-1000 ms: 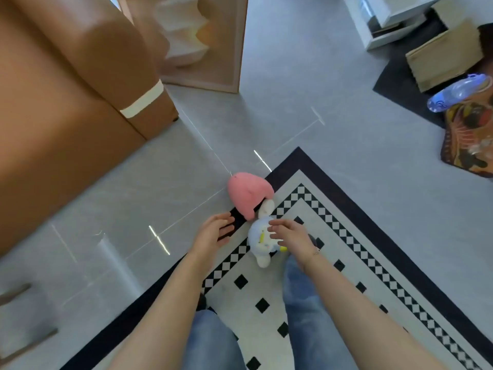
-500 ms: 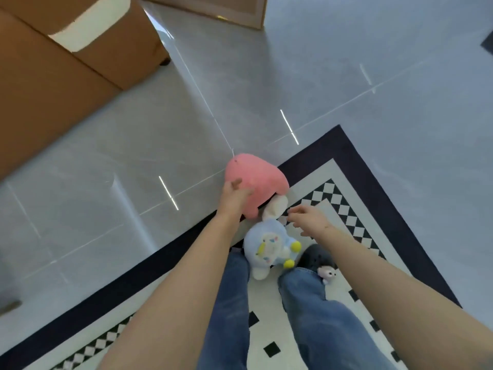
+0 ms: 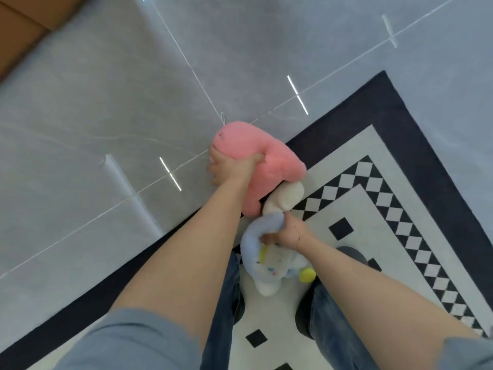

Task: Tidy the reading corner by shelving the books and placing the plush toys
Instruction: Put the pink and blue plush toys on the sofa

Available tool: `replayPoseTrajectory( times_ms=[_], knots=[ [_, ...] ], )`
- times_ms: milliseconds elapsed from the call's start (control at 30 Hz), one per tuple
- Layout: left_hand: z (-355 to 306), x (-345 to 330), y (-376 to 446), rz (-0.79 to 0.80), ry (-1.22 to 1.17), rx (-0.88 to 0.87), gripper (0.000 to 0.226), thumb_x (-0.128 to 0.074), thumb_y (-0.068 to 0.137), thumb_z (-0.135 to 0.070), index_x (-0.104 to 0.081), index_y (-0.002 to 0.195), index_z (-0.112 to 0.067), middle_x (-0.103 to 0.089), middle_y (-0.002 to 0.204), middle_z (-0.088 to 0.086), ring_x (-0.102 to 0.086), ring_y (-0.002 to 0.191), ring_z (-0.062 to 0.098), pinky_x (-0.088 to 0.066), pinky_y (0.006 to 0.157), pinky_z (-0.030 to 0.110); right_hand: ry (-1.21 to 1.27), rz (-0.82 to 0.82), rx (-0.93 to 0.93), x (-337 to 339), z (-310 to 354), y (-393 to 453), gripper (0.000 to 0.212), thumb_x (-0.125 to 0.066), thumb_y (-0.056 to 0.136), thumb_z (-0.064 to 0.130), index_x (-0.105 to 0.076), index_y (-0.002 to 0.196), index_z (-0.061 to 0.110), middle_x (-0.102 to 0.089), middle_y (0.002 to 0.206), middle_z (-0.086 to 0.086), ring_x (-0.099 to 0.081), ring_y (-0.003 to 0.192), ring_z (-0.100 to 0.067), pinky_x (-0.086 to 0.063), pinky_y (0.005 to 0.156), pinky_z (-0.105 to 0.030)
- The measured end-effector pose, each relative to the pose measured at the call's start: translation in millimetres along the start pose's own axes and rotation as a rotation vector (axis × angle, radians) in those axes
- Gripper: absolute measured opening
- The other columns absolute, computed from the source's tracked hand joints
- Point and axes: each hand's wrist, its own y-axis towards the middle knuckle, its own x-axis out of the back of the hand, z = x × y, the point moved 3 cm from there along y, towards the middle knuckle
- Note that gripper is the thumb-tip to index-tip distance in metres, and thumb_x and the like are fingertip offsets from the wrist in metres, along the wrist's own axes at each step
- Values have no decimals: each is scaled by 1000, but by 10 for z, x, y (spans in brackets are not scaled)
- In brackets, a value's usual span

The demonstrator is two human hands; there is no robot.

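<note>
Head view, looking straight down at person's arms + legs. Left hand (image 3: 229, 166) grips the pink plush toy (image 3: 256, 161), thumb dug into its top, fingers wrapped round the near-left side; fabric dents under the thumb. Pink plush sits at the rug (image 3: 400, 145) corner, partly over the grey tile floor (image 3: 106, 102), partly over the rug's dark border. A cream-coloured part (image 3: 286, 197) pokes out from under its lower right edge, over the checker band.

Right hand (image 3: 285, 232) clutches the blue plush toy (image 3: 264, 260) w/ fingers curled into its upper edge, bunching the fabric. Blue plush lies on the rug's white field btwn the two jeans legs (image 3: 333, 316), just below the pink one, touching the cream part. It has a white face w/ coloured specks, a yellow ball (image 3: 307, 274) at right, a white bit at bottom.

Dark shoe (image 3: 352, 253) visible right of the blue plush. Blue sleeves (image 3: 133, 343) at bottom corners. Brown furniture edge (image 3: 24, 25) top left, well apart from the toys
</note>
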Motion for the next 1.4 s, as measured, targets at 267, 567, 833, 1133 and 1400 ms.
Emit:
replayPoseTrajectory(
  times_ms=[267, 567, 833, 1133, 1400],
  knots=[
    [120, 893, -830, -55, -337, -60, 98, -80, 67, -24, -24, 148, -22, -44, 141, 9, -53, 112, 26, -45, 87, 31, 244, -274, -73, 592, 242, -1291, 66, -70, 72, 44, -34, 120, 17, -54, 104, -7, -56, 90, -29, -42, 64, -34],
    [-265, 2551, -2641, -199, -662, -118, 110, -84, 61, -20, -18, 148, -20, -41, 140, 6, -50, 119, 25, -45, 101, 41, 676, -736, 203, 1293, 845, -3607, 82, -79, 68, 49, -35, 130, 19, -54, 120, 0, -55, 107, -19, -48, 91, -37],
    [-712, 3992, -4350, -289, -769, -369, 116, -88, 57, -20, -17, 149, -23, -39, 140, 0, -45, 121, 18, -40, 101, 36, 1253, -879, 524, 1759, 1629, -5901, 65, -86, 67, 30, -49, 121, 21, -65, 117, 0, -64, 105, -16, -51, 96, -44],
    [-360, 5149, -5842, -318, -969, -565, 95, -89, 55, -14, -39, 134, -24, -52, 124, -4, -55, 110, 19, -46, 83, 32, 1177, -829, 768, 1531, 2438, -7649, 44, -87, 65, 17, -56, 97, 23, -69, 100, 1, -67, 91, -16, -56, 83, -37],
    [-84, 5833, -6037, -43, -1125, -671, 119, -89, 36, -36, -31, 140, -41, -52, 131, -12, -55, 115, 12, -52, 93, 47, 1121, -710, 901, 960, 3472, -8184, 62, -85, 67, 32, -56, 119, 13, -67, 108, -2, -63, 100, -20, -50, 94, -41]
  ],
)
